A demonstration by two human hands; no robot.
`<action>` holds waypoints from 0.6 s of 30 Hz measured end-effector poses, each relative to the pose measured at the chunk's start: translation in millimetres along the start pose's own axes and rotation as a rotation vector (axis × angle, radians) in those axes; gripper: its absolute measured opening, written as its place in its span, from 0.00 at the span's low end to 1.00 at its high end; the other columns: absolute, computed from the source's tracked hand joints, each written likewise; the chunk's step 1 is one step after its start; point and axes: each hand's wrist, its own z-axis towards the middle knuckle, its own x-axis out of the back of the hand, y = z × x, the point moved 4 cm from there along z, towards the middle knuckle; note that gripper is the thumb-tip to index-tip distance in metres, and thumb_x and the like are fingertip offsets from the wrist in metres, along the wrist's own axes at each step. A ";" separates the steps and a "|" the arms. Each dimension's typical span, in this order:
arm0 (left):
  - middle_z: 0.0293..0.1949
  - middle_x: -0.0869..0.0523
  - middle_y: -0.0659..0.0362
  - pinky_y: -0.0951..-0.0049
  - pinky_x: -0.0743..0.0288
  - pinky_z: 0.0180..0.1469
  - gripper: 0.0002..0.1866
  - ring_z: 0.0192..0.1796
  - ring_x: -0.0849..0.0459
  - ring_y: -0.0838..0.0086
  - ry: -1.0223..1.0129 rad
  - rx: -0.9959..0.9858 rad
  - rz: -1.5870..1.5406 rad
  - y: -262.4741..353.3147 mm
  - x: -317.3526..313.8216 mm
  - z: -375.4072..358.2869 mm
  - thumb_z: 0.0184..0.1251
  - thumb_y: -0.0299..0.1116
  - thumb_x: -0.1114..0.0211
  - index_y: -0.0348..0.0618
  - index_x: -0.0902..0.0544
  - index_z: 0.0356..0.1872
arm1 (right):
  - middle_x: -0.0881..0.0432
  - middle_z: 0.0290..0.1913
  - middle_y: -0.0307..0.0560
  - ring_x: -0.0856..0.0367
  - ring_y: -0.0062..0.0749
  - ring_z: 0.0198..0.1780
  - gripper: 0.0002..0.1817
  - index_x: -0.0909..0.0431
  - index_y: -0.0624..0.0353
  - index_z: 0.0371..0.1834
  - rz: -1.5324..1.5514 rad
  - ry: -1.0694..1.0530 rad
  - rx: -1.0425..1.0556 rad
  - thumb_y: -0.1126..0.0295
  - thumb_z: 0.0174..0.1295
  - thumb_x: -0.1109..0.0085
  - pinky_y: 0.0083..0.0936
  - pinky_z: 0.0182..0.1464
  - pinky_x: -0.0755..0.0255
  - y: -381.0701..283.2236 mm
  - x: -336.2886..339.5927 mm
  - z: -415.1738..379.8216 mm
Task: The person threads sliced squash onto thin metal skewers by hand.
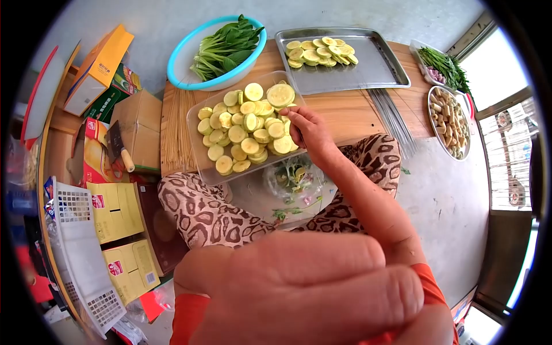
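A clear plastic tray (200, 164) full of round zucchini slices (237, 134) sits at the table's front edge, partly over my lap. My right hand (310, 132) is at the tray's right rim with its fingers curled, fingertips beside the slices. Whatever lies between those fingers is hidden. Very close to the camera, my left hand (310, 282) fills the lower middle, its fingers pressed together and pointing right. I cannot see what it holds, if anything. Behind the tray, a metal baking tray (374, 63) bears more zucchini slices (322, 52) at its left.
A blue-rimmed basin (176, 52) of leafy greens (227, 49) stands at back left. Bamboo skewers (177, 126) lie left, metal skewers (392, 118) right. An oval dish (435, 123) holds pale short pieces. A cleaver (117, 142) leans by boxes. A plastic bag (290, 181) of trimmings sits between my legs.
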 end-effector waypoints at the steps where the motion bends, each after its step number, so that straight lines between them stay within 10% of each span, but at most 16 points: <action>1: 0.27 0.22 0.57 0.75 0.28 0.25 0.06 0.23 0.23 0.72 0.000 -0.010 -0.003 0.5 -4.7 -0.1 0.55 0.20 0.40 0.38 0.23 0.34 | 0.37 0.15 0.31 0.45 0.14 0.14 0.12 0.23 0.60 0.46 -0.026 -0.011 -0.039 0.66 0.69 0.53 0.15 0.16 0.52 -0.4 2.3 -1.5; 18: 0.23 0.25 0.62 0.76 0.29 0.22 0.10 0.21 0.23 0.74 0.068 -0.082 -0.017 5.5 -44.5 -1.6 0.47 0.24 0.35 0.40 0.20 0.34 | 0.36 0.14 0.31 0.45 0.14 0.14 0.11 0.24 0.59 0.43 -0.055 -0.036 -0.014 0.66 0.69 0.54 0.14 0.17 0.51 -7.3 15.3 -15.1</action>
